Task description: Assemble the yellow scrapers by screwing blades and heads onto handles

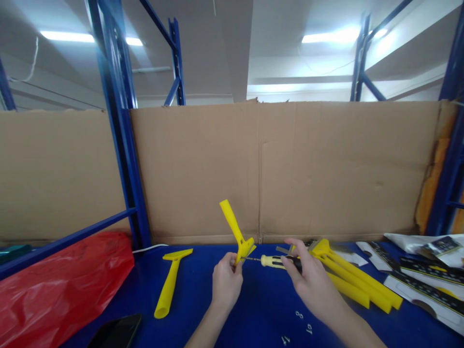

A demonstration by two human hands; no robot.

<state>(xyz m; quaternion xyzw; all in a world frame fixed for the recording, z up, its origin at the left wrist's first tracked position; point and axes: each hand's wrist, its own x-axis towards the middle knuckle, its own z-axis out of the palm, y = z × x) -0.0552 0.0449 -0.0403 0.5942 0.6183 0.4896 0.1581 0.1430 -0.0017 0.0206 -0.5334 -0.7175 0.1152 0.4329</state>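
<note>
My left hand grips a yellow plastic scraper by its wide head, the hollow handle slanting up and to the left. In my right hand is a screwdriver with a cream and black handle, lying nearly level. Its thin shaft points left and its tip meets the scraper's head, where the exact contact is too small to make out. Beside my right hand lie several more yellow scrapers, partly hidden behind it. Another yellow scraper rests alone to the left of my left hand.
Small metal pieces lie in front on the blue tabletop. A red plastic bag and a dark phone are at left. Black and white packages spread at right. A cardboard panel and blue posts stand behind.
</note>
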